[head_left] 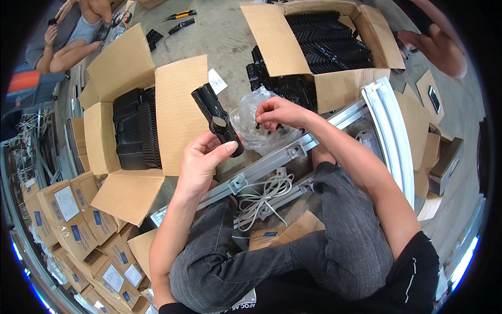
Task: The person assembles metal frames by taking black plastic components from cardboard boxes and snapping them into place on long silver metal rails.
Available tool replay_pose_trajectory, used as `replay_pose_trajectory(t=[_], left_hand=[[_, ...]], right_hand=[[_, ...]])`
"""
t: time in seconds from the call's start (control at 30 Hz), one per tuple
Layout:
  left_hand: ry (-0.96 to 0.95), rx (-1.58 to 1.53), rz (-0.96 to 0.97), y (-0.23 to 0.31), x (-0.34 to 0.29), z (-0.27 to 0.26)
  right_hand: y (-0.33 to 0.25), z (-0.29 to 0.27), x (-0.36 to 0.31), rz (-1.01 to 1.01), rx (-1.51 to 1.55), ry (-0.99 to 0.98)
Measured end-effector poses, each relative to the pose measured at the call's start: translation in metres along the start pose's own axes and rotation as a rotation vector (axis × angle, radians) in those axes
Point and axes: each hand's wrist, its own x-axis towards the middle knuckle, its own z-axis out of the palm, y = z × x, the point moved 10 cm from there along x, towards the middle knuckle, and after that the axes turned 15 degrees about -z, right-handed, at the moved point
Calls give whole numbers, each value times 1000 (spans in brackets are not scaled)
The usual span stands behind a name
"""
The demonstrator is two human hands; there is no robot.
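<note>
My left hand [201,159] grips a glossy black bracket-like part [213,111], tilted with its far end up and to the left. To the right, my right hand [280,113] is closed in a pinch over a clear plastic bag [250,125]. Between its fingertips is a small dark piece [258,125], perhaps a screw, too small to name surely. More small dark pieces show in the bag below the fingers. An open carton [183,112] packed with rows of black parts [137,128] stands left of my left hand.
Ahead, another open carton [340,90] holds stacked black parts; more lie beside it. Silver aluminium rails [389,141] cross in front of my knees. A coiled white cable [266,193] lies between my legs. Boxes [65,209] pile at left. Other people sit at far left and far right.
</note>
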Motion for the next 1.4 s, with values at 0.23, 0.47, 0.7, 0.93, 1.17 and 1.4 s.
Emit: replay_pose_trajectory(t=[0.23, 0.47, 0.7, 0.93, 1.17, 1.4], left_hand=[[9, -52, -8, -8, 4, -6], [-50, -129, 1, -5, 3, 1], [-48, -158, 51, 2, 1, -4], [-31, -126, 58, -2, 4, -6], [-10, -125, 87, 1, 3, -4], [72, -60, 136, 10, -2, -4]], right_hand=[[-36, 22, -12, -53, 371, 144], [-61, 40, -11, -86, 380, 133], [-98, 59, -20, -157, 289, 122], [-117, 61, -24, -283, 10, 147], [-131, 70, -25, -298, 59, 126], [-131, 65, -27, -288, 55, 165]])
